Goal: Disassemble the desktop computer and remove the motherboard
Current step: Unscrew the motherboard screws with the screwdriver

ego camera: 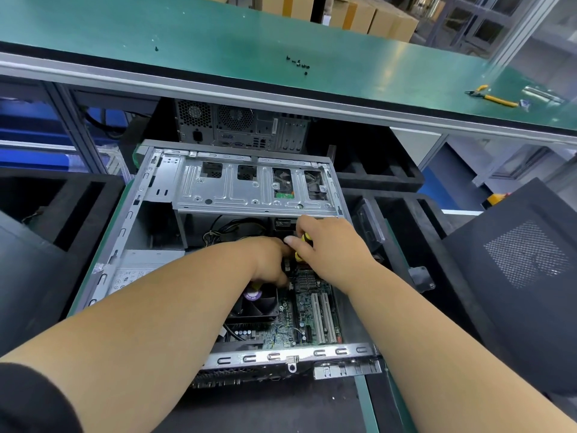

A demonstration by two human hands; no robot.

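Reaching into the open case (pixel 218 170), your right hand (pixel 331 245) grips a yellow-handled screwdriver (pixel 302 245) over the motherboard (pixel 299 320), whose long axis runs away from you, while your left hand (pixel 268 260) curls just beside it.

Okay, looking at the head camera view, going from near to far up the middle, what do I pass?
Case's rear metal edge → motherboard → CPU cooler fan → right hand gripping a yellow-and-black screwdriver → drive cage → second computer tower → loose black screws on the green bench.
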